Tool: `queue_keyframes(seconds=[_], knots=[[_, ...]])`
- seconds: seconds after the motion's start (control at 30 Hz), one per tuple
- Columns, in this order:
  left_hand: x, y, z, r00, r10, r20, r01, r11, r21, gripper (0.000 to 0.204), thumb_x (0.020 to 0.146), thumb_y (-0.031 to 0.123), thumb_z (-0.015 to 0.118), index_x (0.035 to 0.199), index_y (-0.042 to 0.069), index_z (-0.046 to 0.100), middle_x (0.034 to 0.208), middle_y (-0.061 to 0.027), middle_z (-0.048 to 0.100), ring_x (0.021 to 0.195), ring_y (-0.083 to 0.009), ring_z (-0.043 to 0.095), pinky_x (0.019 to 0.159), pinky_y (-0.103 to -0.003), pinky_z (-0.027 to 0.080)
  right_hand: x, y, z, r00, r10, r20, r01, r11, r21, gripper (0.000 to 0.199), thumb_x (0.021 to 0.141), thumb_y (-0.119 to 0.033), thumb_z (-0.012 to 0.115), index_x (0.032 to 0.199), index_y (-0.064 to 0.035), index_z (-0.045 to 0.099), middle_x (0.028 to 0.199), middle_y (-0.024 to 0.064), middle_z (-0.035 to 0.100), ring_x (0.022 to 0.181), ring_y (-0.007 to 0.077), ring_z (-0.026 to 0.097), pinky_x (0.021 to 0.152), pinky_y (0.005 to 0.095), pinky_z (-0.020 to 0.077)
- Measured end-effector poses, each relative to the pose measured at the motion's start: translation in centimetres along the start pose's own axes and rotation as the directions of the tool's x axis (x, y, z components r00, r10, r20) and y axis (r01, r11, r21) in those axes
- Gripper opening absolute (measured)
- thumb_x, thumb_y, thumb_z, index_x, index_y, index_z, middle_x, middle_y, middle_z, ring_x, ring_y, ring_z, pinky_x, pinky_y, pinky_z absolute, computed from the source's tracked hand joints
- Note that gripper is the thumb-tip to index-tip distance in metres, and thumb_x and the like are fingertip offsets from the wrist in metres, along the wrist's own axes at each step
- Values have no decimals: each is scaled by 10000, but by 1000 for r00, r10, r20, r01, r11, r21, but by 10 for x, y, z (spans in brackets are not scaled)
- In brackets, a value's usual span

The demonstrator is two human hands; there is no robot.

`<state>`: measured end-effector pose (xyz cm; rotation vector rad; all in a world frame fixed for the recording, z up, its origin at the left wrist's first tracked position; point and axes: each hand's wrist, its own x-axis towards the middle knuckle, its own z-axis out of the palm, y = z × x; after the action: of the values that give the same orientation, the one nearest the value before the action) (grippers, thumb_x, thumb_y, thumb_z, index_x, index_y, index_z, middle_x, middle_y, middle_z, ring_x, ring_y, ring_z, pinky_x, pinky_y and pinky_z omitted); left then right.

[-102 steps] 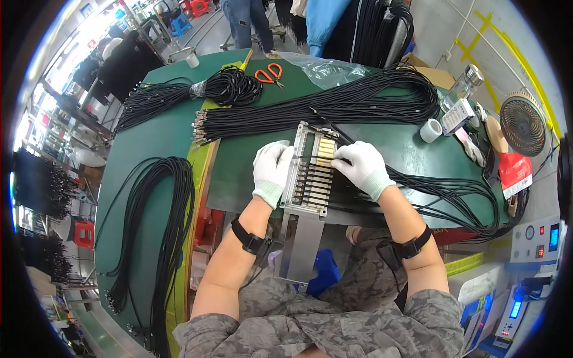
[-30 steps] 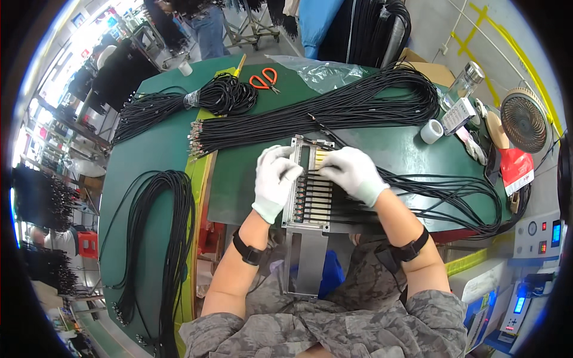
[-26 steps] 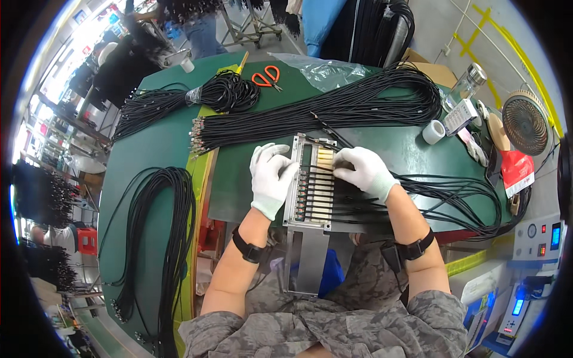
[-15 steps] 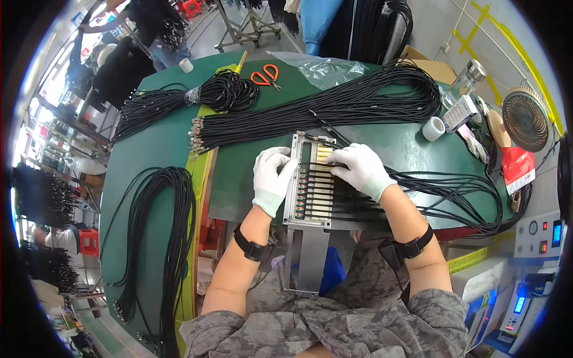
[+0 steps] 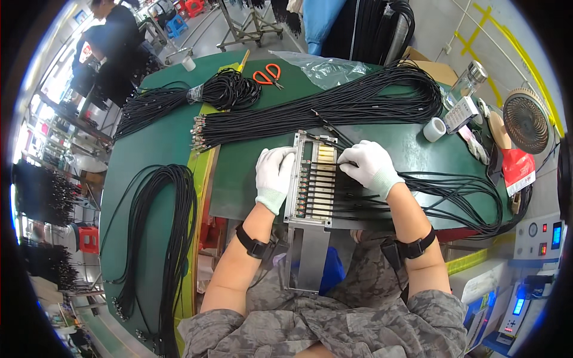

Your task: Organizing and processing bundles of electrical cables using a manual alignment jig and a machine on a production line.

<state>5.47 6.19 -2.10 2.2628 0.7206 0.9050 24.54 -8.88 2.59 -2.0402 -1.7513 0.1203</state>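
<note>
A metal fixture (image 5: 291, 203) with a row of slots stands in front of me at the table's near edge. Several black cables (image 5: 322, 190) lie side by side in its lower slots, their metal ends toward the left; the upper slots show pale yellow. My left hand (image 5: 276, 174), in a white glove, is closed against the fixture's left side, fingers curled at its edge. Just right of the slots, my gloved right hand (image 5: 371, 165) pinches the uppermost of the laid-in cables between thumb and fingers. Its fingertips partly hide that cable.
Long bundles of black cable (image 5: 334, 95) cross the table behind the fixture; another bundle (image 5: 164, 197) hangs in a loop at left. Orange-handled scissors (image 5: 267, 77), a plastic bag (image 5: 331, 70), a white roll (image 5: 434, 129), a glass bottle (image 5: 467, 80) and a fan (image 5: 527, 121) stand or lie around.
My left fingers have drawn back from the slots to the fixture's left side. My right hand has shifted slightly right along the cable. A person in dark clothes at upper left has moved.
</note>
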Motion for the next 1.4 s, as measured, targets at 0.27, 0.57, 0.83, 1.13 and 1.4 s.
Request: queue_keyframes(seconds=[0.27,0.57,0.83,1.13,1.4], knots=[[2,3,-2,998,20,57,-17,999,-51,207,887,217,563,991,87,685,1065,-122,644,1021,-299,564,1029,-427,337,1,-2,3,999,-40,-9,40,999,-18,67,760,-199,654,792,-144,675,760,29,639,830,248,579,761,362,444],[-5,31,2,933,137,331,-229,938,258,274,790,395,664,1034,287,725,1415,-185,410,1329,-406,296,1138,-508,129,11,3,12,932,-1,-363,-38,994,-100,169,733,-232,706,852,-121,661,771,42,623,820,259,569,781,383,444],[-4,22,9,948,220,228,-257,955,149,232,816,357,651,973,204,726,1288,-175,532,1255,-375,403,1115,-487,209,10,36,14,929,209,-304,-239,969,-64,137,756,-233,701,791,-105,666,776,69,615,811,262,565,755,369,458],[5,4,7,994,25,-109,-41,988,-149,193,832,233,641,796,44,626,1007,-126,638,1045,-344,539,961,-434,390,4,30,-2,994,105,-11,-98,954,283,119,764,-225,679,811,-116,682,797,65,624,836,288,553,769,381,455],[1,22,3,963,267,-24,-267,946,-182,96,806,140,650,777,49,644,1046,-133,637,1067,-331,534,963,-423,387,13,-24,12,965,-150,-215,195,959,204,148,753,-183,696,874,-100,678,821,67,647,810,270,571,776,377,452]])
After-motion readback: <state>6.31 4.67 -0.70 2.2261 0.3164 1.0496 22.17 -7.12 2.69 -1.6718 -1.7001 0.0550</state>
